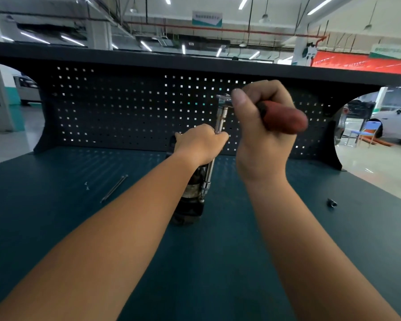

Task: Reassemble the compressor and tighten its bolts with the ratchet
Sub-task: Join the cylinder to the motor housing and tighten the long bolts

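Noted compressor standing upright on teal bench mat, about mid-bench, just in front of pegboard. Logged body as a dark, grimy cylinder with upper end hidden behind left hand. Found ratchet held high above it, red handle pointing right and blurred, head sitting on top of a long chrome extension bar. Traced bar downward at a slight tilt, through the left hand and along the right flank of the compressor, to a socket end low beside the body; cannot tell what it seats on. Recorded right hand wrapped firmly round the red handle, thumb laid forward toward the ratchet head. Recorded left hand curled round the extension bar about midway along its length. Marked two long bolts lying side by side on the mat, left of the compressor and apart from it, with a small pale metal piece just to their left. Marked a loose socket lying on the mat well to the right. Seen beyond the bench at right: white car and blue chair on the shop floor.
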Tool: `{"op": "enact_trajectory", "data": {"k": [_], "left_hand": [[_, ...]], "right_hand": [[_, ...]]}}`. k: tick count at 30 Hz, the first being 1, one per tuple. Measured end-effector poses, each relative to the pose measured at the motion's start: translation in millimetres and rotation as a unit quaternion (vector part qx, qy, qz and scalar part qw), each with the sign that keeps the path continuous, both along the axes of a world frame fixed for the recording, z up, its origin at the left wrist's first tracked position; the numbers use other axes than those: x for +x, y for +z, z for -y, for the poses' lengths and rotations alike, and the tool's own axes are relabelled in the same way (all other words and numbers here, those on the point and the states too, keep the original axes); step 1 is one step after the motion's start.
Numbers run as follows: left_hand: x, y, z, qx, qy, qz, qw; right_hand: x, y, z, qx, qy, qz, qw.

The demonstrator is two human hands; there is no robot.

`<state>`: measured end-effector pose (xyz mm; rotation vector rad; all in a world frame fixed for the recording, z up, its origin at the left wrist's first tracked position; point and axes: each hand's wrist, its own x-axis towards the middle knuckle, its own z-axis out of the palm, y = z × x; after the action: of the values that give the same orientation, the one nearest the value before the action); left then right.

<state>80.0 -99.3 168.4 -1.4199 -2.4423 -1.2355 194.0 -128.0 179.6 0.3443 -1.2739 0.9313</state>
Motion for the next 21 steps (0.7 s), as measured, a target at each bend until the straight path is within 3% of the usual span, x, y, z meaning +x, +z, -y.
{"op": "enact_trajectory", "data": {"k": [4, 7, 11, 13, 21], "left_hand": [[1, 3, 10, -0.003, -0.023, 0.025, 0.999], [-3, 3, 13, 0.006, -0.04, 0.034, 0.999], [-3, 2, 14, -0.009, -0.053, 0.013, 0.998], [-1, 0, 14, -0.017, -0.05, 0.007, 0.999], [-1, 1, 15, -0.026, -0.02, -0.003, 0.999]], "right_hand": [[9, 9, -28, -0.054, 0.216, -0.074, 0.972], [17, 11, -62, -0.185, 0.396, -0.124, 0.891], [11, 7, -95, -0.362, 0.454, -0.163, 0.797], [7, 11, -100, -0.389, 0.434, -0.172, 0.794], [24, 16, -77, -0.321, 0.389, -0.138, 0.852]]}}
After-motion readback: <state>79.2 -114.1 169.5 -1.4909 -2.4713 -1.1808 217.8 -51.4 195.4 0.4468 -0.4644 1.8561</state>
